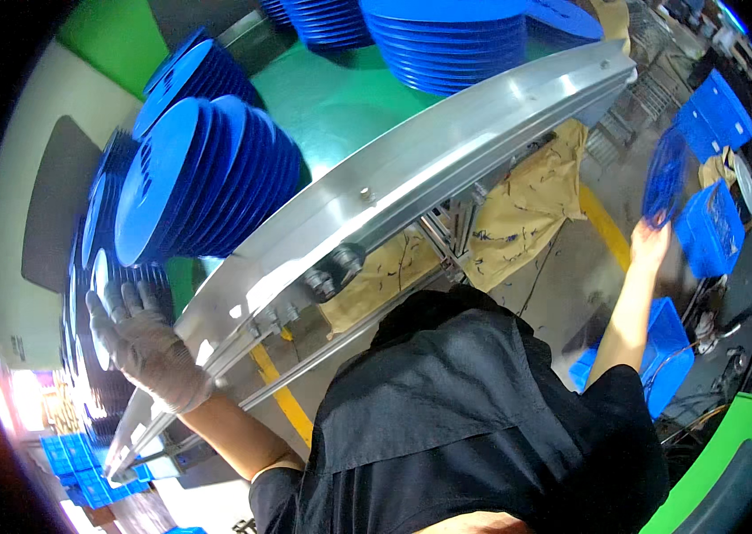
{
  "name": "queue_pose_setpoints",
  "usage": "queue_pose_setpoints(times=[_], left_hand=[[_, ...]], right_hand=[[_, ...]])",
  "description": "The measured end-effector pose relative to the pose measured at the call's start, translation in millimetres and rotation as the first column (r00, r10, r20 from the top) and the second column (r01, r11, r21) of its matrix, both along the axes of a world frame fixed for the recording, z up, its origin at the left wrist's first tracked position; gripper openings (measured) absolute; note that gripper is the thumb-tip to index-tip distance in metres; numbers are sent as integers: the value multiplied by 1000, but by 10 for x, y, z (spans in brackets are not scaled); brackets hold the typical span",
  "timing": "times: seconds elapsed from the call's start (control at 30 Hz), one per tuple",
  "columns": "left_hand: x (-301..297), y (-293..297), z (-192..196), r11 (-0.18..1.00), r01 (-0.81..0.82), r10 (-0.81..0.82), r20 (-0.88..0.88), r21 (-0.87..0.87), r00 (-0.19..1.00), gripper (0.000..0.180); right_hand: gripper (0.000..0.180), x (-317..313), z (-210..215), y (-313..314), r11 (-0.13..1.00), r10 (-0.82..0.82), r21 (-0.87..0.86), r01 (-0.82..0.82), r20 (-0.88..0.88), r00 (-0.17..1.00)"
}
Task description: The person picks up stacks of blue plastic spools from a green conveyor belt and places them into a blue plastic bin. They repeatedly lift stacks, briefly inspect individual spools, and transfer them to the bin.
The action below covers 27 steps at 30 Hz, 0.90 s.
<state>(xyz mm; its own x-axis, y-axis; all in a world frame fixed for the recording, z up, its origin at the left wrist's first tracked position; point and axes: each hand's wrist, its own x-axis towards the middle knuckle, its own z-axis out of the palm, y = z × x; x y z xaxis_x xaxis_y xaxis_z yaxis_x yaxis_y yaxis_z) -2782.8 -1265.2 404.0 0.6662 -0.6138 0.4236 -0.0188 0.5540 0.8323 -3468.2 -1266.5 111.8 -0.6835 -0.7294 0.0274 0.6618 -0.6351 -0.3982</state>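
Note:
My left hand [149,343] wears a pale glove and is at the left, its fingers spread over the metal rim. It is beside a standing row of discs [102,267], and I cannot tell whether it touches them. Out to the right, my right hand [650,242] is bare and closed on the lower end of a blue disc [666,173], which is smeared by motion. A leaning stack of blue discs [158,182] stands beyond my left hand on the green surface [327,107]. Farther off are more blue disc stacks [447,40].
A curved metal rail [367,191] crosses between me and the discs. Brown sheeting [527,209] with dark scraps hangs or lies below it. Blue bins [710,230] stand at the right near cables and machinery. A green-and-grey panel [732,454] is at the lower right; blue crates [73,463] are at lower left.

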Motion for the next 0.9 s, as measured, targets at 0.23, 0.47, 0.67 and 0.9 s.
queue_pose_setpoints(times=[0.23, 0.47, 0.67, 0.9], left_hand=[[1009, -372, 7, 952, 164, -150, -73, 260, 986, 55], [356, -630, 172, 902, 299, -217, -271, 311, 938, 66], [650, -526, -143, 956, -7, -48, 182, 294, 982, 62], [845, -615, -161, 958, -259, 59, 801, 122, 595, 61]], right_hand=[[38, 211, -2627, 2039, 198, 126, 971, -130, 106, 986], [27, 235, -3156, 856, -54, 671, 974, -218, 197, 714], [65, 1035, -1794, -1222, 476, 646, 815, -330, -70, 760], [53, 1679, -2036, -1217, 395, 886, 809, -435, -210, 414]])
